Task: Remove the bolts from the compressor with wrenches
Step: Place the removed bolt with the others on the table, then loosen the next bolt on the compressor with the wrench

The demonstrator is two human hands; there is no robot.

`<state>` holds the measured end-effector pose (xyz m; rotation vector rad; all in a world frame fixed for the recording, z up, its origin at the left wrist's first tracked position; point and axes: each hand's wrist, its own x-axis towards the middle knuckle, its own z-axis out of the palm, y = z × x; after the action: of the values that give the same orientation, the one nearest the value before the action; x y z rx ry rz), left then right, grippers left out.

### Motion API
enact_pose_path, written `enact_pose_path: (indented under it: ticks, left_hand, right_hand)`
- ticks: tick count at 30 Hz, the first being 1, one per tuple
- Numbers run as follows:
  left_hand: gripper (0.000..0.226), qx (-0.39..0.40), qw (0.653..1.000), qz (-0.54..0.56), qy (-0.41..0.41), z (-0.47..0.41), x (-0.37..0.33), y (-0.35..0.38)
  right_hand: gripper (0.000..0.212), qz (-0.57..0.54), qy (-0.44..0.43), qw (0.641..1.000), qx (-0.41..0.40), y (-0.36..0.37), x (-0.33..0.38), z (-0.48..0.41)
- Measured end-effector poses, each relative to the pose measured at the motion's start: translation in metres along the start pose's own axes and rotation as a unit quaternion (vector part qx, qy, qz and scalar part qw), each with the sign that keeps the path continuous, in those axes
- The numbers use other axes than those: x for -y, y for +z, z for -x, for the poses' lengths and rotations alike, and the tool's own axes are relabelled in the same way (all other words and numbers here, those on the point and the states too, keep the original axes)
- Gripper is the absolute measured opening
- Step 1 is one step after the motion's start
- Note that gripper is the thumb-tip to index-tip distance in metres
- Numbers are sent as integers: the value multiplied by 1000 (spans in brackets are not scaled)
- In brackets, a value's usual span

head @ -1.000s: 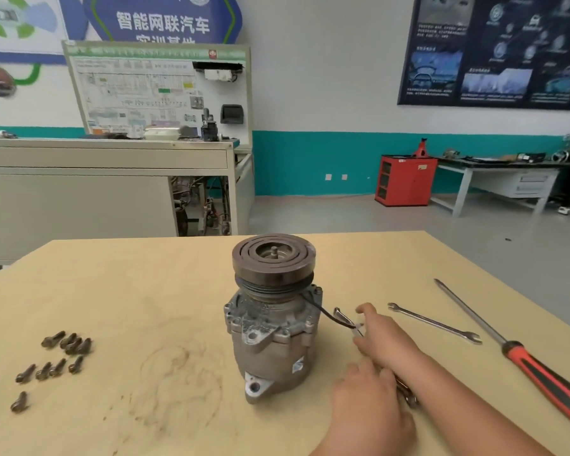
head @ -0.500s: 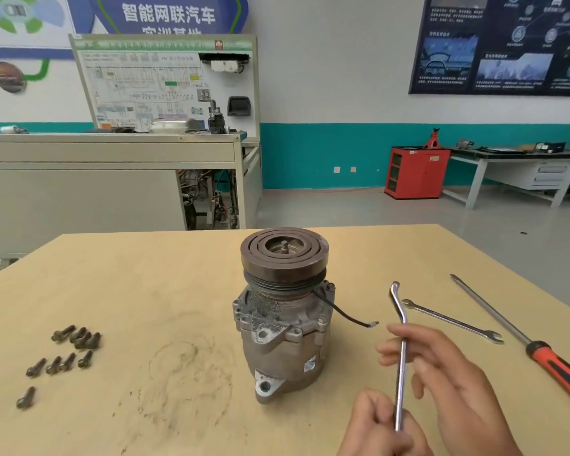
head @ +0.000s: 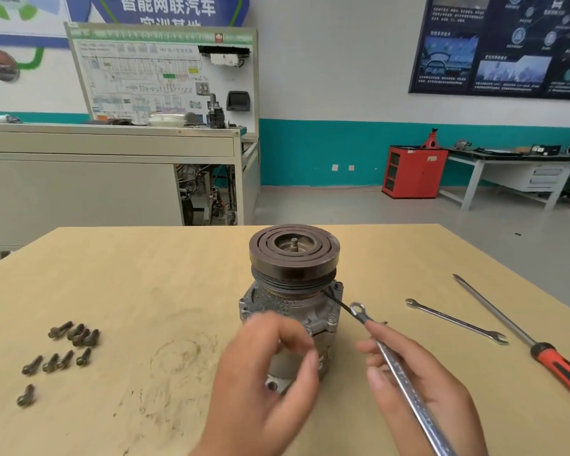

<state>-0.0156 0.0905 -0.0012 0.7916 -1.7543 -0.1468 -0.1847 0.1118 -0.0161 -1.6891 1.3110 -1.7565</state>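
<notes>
Right hand [head: 418,383]: held the ring wrench [head: 400,376] near the compressor [head: 293,258].
Left hand [head: 264,383]: blurry, fingers curled; grip unclear.
Compressor: stood upright on the table [head: 145,274], front partly hidden by that hand.
Wrench handle: cut off below.

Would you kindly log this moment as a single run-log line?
right hand: holds ring wrench, ring end beside compressor | left hand: blurred before compressor, grip unclear | loose bolts: table, left

The grey compressor [head: 292,287] has a dark-brown, concentrically ringed pulley [head: 260,258]; left of it are dull brown bolts [head: 66,359], right of it a silver wrench [head: 454,321] and red-and-black screwdriver handle [head: 561,371].
</notes>
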Motion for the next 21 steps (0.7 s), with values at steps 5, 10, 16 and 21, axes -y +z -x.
enact_pose_path:
  ticks: [5,10,16,21]
  left_hand:
    - [13,-96,989,-81,76,-8,31,34]
    - [20,-134,981,-131,44,8,46,54]
    - [18,-114,986,-123,-9,7,53,55]
    - [27,-123,988,-52,-80,8,58,52]
  right_hand:
    - [34,16,39,998,44,7,6,1]
    - [28,21,42,996,70,10,9,-6]
    - [45,19,47,995,84,2,7,-14]
    - [26,-27,41,992,119,-13,-1,-24]
